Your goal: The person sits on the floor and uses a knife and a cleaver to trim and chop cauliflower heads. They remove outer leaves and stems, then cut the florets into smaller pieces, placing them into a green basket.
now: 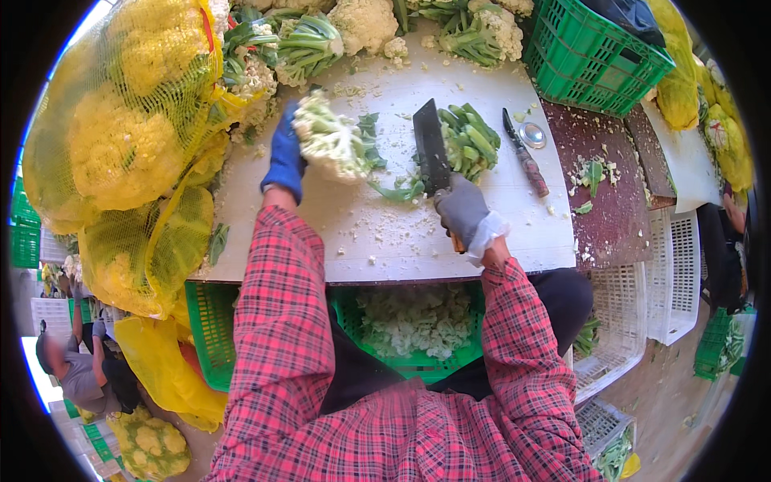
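Observation:
My left hand [284, 158], in a blue glove, holds a cauliflower head [331, 140] by its left side above the white table top [385, 235]. The cut underside with pale branching stems faces me. In a grey glove, my right hand [462, 209] grips the handle of a cleaver [432, 141], its dark wide blade pointing away from me. Cut green leaves and stalks [470, 140] lie directly right of the blade. Further right are a small knife with a patterned handle [528, 162] and a round metal object [532, 135]. Loose leaves [397, 188] and white crumbs are scattered between my hands.
Yellow mesh sacks of cauliflower [126, 138] crowd the left side. More cauliflowers [361, 24] line the far edge. A green crate [596, 60] stands far right. Below the table edge, a green crate holds florets [415, 325] between my legs. A person [90, 373] is at lower left.

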Available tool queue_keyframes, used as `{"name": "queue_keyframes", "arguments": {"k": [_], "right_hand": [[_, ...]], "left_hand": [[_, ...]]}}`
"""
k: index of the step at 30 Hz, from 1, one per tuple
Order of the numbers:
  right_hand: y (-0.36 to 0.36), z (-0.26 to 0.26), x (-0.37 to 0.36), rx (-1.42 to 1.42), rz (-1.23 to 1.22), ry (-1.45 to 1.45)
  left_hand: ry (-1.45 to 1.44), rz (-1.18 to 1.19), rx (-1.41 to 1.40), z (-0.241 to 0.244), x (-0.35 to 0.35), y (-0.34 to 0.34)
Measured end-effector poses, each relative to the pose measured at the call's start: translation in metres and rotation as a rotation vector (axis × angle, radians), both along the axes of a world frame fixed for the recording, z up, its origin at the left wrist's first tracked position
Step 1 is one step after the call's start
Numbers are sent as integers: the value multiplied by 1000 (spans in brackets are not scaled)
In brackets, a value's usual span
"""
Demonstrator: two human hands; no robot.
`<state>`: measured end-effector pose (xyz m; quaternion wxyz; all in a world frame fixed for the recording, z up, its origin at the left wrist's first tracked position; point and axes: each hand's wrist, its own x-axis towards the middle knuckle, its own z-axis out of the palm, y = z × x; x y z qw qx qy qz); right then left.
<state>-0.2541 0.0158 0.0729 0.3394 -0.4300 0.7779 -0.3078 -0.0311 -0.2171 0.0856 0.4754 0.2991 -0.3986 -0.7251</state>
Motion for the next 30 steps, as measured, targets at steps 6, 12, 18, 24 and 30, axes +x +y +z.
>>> {"name": "queue_keyframes", "arguments": {"k": [6, 12, 18, 24, 30], "right_hand": [[65, 58, -13, -139, -198, -682], [70, 53, -87, -417, -335, 301], [68, 25, -157, 76, -221, 616], [41, -7, -181, 7, -81, 709], [-8, -18, -243, 51, -150, 758]], "left_hand": [[-802, 839, -318, -48, 130, 29], [-1055, 451, -1155, -9, -38, 202], [-1103, 395, -1050, -50, -91, 211], [-1294, 439, -835, -83, -63, 186], [-1337, 467, -758, -82, -87, 153]]}}
